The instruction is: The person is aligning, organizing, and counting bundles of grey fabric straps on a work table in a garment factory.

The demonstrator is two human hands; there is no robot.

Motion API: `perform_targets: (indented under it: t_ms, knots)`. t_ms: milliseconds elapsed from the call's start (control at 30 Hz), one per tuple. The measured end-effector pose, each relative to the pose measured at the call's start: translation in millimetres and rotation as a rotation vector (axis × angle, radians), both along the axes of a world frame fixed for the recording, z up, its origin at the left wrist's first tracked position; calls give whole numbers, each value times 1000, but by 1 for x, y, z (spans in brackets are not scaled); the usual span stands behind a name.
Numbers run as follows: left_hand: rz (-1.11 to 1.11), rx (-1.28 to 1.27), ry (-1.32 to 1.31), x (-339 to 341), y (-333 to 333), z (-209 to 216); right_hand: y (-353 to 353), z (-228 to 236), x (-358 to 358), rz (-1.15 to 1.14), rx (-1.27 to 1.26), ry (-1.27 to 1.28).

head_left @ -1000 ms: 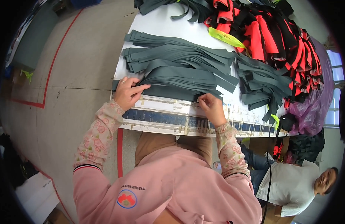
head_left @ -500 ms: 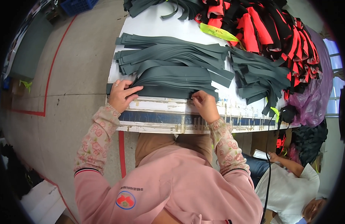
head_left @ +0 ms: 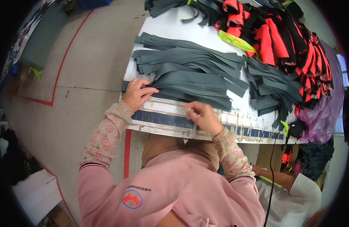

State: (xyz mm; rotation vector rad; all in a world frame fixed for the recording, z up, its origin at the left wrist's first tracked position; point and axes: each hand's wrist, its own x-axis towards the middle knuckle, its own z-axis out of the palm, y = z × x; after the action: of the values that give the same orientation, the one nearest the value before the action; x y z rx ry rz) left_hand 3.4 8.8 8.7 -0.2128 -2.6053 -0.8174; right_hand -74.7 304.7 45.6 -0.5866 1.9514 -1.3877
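A stack of dark grey-green fabric strips (head_left: 193, 84) lies across the table in front of me, its layers slightly fanned. Over the stack's left end rests my left hand (head_left: 139, 93), a ring on one finger. Its fingers are stretched and apart, with the index fingertip touching the strips' near edge. My right hand (head_left: 204, 116) hovers over the table's front border, just off the near edge of the stack. Its thumb and index finger are bent and apart, and I see nothing between them. Behind lie more strips of the same kind (head_left: 155, 60) in overlapping piles.
The white table (head_left: 159, 130) has a taped front border. Another strip pile (head_left: 272, 89) lies right. Red-and-black fabric pieces (head_left: 269, 41) are heaped at the far right by a purple plastic bag (head_left: 321, 108). A black cable (head_left: 272, 170) hangs down near a seated person (head_left: 295, 195).
My right hand has come off the strips' near edge toward me and its pinch has loosened. The left hand stays at the stack's left end. The whole view has shifted.
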Motion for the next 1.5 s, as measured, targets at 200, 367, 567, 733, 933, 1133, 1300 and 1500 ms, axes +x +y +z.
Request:
perform_targets:
  t_ms: [200,367,567,733,933,1133,1300,1500]
  knots:
    - [19,56,88,-6,2,-4,-75,-12,-5,-86,23,450]
    - [41,100,99,-4,-1,-9,-113,-18,6,-72,-12,337]
    - [30,127,60,-3,-2,-6,-125,-27,14,-121,6,384]
    - [3,143,57,-4,-2,-5,-130,-33,15,-149,-7,417]
    - [12,111,83,-4,-2,-7,-132,-32,15,-133,44,463]
    - [14,105,62,-3,-2,-11,-99,-28,0,-81,34,306]
    - [-23,59,23,-2,-2,-5,-15,-7,-24,-227,36,124]
    - [-33,3,5,-1,-1,2,45,-20,-33,-347,141,301]
